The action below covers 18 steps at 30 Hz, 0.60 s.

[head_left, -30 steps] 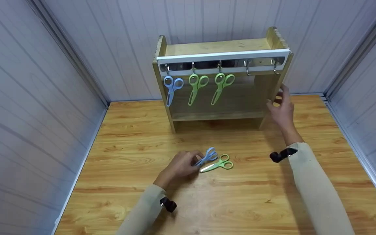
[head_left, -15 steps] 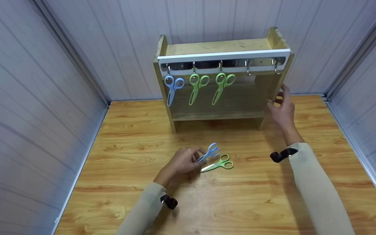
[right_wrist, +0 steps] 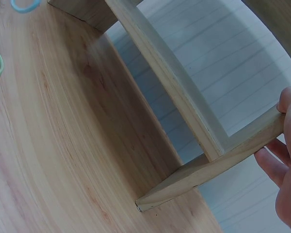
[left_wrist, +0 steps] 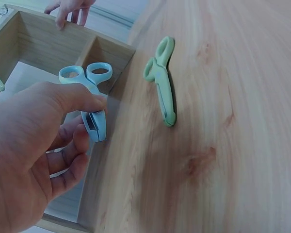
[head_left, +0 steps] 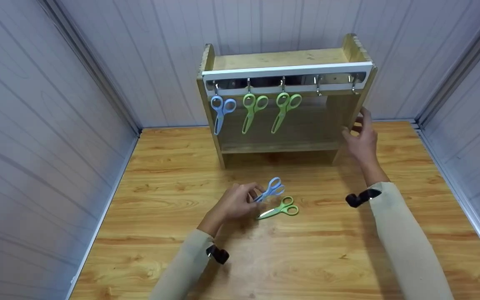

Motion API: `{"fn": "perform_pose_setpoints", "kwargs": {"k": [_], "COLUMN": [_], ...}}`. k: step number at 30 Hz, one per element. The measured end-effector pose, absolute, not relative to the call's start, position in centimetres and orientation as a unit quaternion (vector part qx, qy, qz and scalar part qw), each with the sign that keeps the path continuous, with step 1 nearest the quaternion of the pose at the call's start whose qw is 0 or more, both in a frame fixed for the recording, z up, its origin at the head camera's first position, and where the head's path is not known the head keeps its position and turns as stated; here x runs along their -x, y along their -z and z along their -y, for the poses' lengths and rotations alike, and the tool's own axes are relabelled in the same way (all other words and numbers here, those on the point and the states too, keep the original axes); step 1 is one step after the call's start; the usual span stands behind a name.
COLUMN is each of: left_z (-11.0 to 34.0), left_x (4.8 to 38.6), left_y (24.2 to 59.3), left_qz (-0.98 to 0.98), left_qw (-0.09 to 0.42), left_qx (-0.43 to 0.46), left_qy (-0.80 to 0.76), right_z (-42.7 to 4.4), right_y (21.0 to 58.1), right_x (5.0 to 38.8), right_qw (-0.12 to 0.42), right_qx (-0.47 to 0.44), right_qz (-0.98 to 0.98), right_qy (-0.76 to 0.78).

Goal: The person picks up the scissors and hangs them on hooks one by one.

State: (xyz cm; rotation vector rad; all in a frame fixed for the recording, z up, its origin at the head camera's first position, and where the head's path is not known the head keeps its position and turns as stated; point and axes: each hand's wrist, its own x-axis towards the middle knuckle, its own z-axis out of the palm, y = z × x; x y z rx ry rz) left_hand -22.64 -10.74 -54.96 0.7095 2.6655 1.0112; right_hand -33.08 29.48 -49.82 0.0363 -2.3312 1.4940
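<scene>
My left hand [head_left: 236, 201] pinches a pair of blue scissors [left_wrist: 94, 97] by the blade end between thumb and fingers, handle loops pointing away and up. The scissors are lifted off the wooden surface. Beside them, green scissors [head_left: 278, 209] lie flat with their loops toward the right. My right hand [head_left: 361, 141] grips the right side panel of a wooden rack [head_left: 281, 148], thumb on the front edge and fingers on the outer face, as the right wrist view also shows. Blue scissors [head_left: 222, 111] and two green pairs hang from the rack's left and middle hooks.
The two right-hand hooks [head_left: 318, 85] of the metal strip carry nothing. White panelled walls [head_left: 69, 125] stand at the left, back and right. The rack stands near the back wall on a wood-grain surface [head_left: 306, 254].
The left hand has raised the blue scissors and moved them slightly forward, away from the green pair on the surface. The right hand keeps its grip on the rack.
</scene>
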Motion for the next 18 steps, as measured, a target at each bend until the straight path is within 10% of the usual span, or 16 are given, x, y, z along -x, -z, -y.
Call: {"fn": "perform_pose_setpoints", "kwargs": {"k": [18], "left_z": [10.15], "left_x": [23.0], "left_y": [54.08], "left_qz": [-0.899], "left_qw": [0.089], "left_qx": [-0.255], "left_qy": [-0.345], "right_z": [-29.6], "right_y": [49.97], "right_x": [33.08], "right_qw": [0.19], "right_qx": [-0.015], "right_qz": [0.827], "right_qy": [-0.53]}}
